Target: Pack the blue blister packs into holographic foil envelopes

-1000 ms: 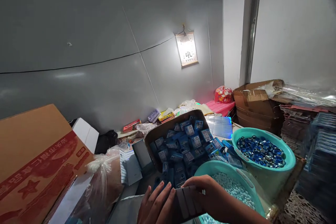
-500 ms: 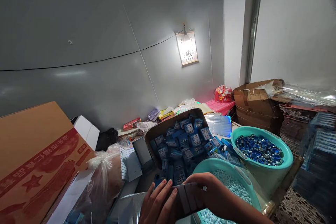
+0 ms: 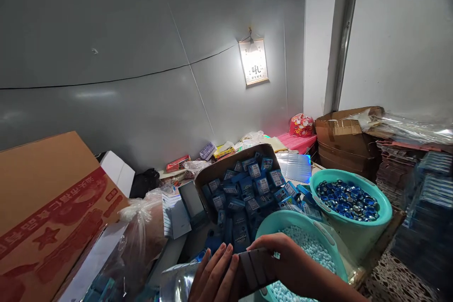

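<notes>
The left hand (image 3: 214, 273), fingers curled upright, and the right hand (image 3: 283, 264), wrapped over the top, together grip a flat dark grey ribbed rectangular packet (image 3: 256, 269). It sits above a round teal plastic basin (image 3: 300, 224) heaped with smooth pale blue pellets (image 3: 307, 250). Just beyond lies a brown cardboard tray (image 3: 226, 172) piled with small blue-and-white cartons (image 3: 255, 193). To the right, a second teal plastic basin (image 3: 354, 174) holds glossy blue glass discs (image 3: 347, 200).
</notes>
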The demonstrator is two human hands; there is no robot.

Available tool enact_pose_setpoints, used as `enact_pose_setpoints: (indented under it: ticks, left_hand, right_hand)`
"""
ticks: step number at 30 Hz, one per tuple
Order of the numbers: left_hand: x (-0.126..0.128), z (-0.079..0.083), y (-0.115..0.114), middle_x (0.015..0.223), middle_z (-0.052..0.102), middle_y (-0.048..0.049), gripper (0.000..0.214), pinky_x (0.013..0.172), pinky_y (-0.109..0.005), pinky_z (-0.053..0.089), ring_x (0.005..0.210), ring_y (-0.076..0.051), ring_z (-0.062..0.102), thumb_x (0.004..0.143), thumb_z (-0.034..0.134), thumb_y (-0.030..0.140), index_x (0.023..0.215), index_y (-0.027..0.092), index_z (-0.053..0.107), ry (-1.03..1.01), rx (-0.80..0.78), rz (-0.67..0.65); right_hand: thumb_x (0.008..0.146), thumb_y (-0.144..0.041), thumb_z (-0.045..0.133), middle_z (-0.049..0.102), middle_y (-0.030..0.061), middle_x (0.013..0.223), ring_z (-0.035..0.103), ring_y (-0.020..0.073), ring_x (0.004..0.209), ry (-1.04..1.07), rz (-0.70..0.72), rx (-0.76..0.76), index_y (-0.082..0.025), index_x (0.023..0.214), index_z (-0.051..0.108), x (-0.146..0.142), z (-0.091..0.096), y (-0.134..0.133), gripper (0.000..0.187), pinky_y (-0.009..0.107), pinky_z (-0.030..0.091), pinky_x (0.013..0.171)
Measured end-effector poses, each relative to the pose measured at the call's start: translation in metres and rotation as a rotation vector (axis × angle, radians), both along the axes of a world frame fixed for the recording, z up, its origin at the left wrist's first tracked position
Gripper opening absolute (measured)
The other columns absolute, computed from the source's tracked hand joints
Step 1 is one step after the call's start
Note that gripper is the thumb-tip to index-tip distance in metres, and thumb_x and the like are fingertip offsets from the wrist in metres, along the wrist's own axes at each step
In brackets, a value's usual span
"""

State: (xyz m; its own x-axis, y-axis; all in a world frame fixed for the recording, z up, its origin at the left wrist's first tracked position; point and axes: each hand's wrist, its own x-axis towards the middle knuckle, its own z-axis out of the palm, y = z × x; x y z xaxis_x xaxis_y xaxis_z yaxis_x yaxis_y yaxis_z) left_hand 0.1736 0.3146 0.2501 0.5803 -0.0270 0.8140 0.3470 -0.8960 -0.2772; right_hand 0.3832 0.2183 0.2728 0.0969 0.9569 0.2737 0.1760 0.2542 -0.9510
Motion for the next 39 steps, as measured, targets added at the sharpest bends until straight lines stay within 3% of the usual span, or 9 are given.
enact_pose_setpoints:
  ticks: [8, 13, 17, 20, 26, 29, 32, 36, 39]
  left_hand:
    - [-0.013, 0.010, -0.008, 0.112, 0.076, -0.0040, 0.020, 0.116, -0.037, 0.042, 0.128, -0.019, 0.058, 0.089, 0.057, 0.011, 0.102, 0.021, 0.068, 0.109, 0.060, 0.037]
    - [-0.011, -0.001, -0.025, 0.097, 0.078, -0.0016, 0.020, 0.104, -0.032, 0.053, 0.107, -0.016, 0.070, 0.087, 0.060, 0.010, 0.103, 0.021, 0.066, 0.056, -0.117, -0.065]
    - [-0.004, -0.022, -0.042, 0.083, 0.075, 0.0001, 0.020, 0.086, -0.030, 0.060, 0.089, -0.014, 0.073, 0.087, 0.057, 0.006, 0.094, 0.024, 0.063, -0.325, -0.479, -0.085]
    - [-0.007, -0.038, -0.048, 0.087, 0.074, -0.0013, 0.003, 0.083, -0.030, 0.059, 0.091, -0.017, 0.072, 0.089, 0.059, 0.025, 0.088, 0.025, 0.063, -0.679, -0.894, 0.091]
    - [-0.051, -0.049, -0.031, 0.074, 0.072, -0.0053, 0.056, 0.069, -0.030, 0.059, 0.076, -0.023, 0.070, 0.049, 0.082, 0.067, 0.073, 0.018, 0.066, -0.894, -1.530, 0.402]
    - [-0.070, -0.050, -0.028, 0.073, 0.072, -0.0060, 0.066, 0.068, -0.032, 0.059, 0.073, -0.024, 0.070, 0.040, 0.085, 0.067, 0.078, 0.017, 0.066, -0.969, -1.582, 0.412]
    - [-0.076, -0.049, -0.030, 0.078, 0.074, -0.0078, 0.071, 0.071, -0.034, 0.060, 0.079, -0.026, 0.071, 0.039, 0.086, 0.067, 0.084, 0.015, 0.068, -1.038, -1.644, 0.412]
    - [-0.076, -0.047, -0.033, 0.084, 0.075, -0.0089, 0.071, 0.075, -0.034, 0.059, 0.084, -0.026, 0.071, 0.038, 0.087, 0.064, 0.086, 0.014, 0.072, -1.029, -1.720, 0.401]
    - [-0.077, -0.047, -0.030, 0.082, 0.075, -0.0088, 0.067, 0.074, -0.032, 0.057, 0.081, -0.024, 0.071, 0.043, 0.086, 0.063, 0.086, 0.014, 0.073, -0.980, -1.737, 0.373]
  right_hand:
    - [0.083, -0.028, 0.060, 0.072, 0.0034, 0.085, 0.059, 0.0174, 0.079, 0.050, -0.001, -0.039, -0.018, 0.091, 0.076, -0.006, -0.012, 0.003, 0.020, 0.025, 0.048, 0.068]
    - [0.077, -0.034, 0.065, 0.067, 0.0036, 0.079, 0.056, 0.0168, 0.072, 0.226, -0.047, -0.089, -0.015, 0.090, 0.072, 0.000, -0.033, 0.019, 0.024, 0.026, 0.046, 0.065]
    - [0.067, -0.046, 0.074, 0.069, 0.0057, 0.079, 0.061, 0.0191, 0.070, 0.442, -0.186, -0.242, -0.014, 0.091, 0.072, 0.026, -0.073, 0.026, 0.040, 0.028, 0.047, 0.061]
    - [0.064, -0.051, 0.071, 0.071, 0.0080, 0.080, 0.067, 0.0240, 0.071, 0.470, -0.334, -0.371, -0.015, 0.093, 0.072, 0.051, -0.124, 0.018, 0.047, 0.032, 0.051, 0.060]
    - [0.065, -0.045, 0.052, 0.075, 0.0206, 0.102, 0.070, 0.0419, 0.099, -0.263, -0.703, -0.431, -0.015, 0.091, 0.074, 0.086, -0.216, -0.014, 0.045, 0.056, 0.054, 0.087]
    - [0.079, -0.037, 0.050, 0.067, 0.0206, 0.126, 0.061, 0.0414, 0.119, -0.572, -0.728, -0.080, -0.016, 0.106, 0.073, 0.072, -0.210, -0.013, 0.041, 0.063, 0.045, 0.099]
    - [0.091, -0.029, 0.049, 0.072, 0.0153, 0.119, 0.064, 0.0317, 0.115, -0.508, -0.455, 0.122, -0.021, 0.110, 0.072, 0.030, -0.176, 0.006, 0.031, 0.055, 0.048, 0.101]
    - [0.091, -0.042, 0.057, 0.069, 0.0160, 0.123, 0.063, 0.0278, 0.114, -0.182, 0.014, -0.044, -0.018, 0.122, 0.066, -0.041, -0.129, 0.046, 0.040, 0.047, 0.048, 0.102]
    - [0.076, -0.061, 0.071, 0.072, 0.0112, 0.106, 0.067, 0.0242, 0.096, 0.192, 0.301, -0.281, -0.017, 0.120, 0.065, -0.083, -0.117, 0.075, 0.063, 0.039, 0.052, 0.088]
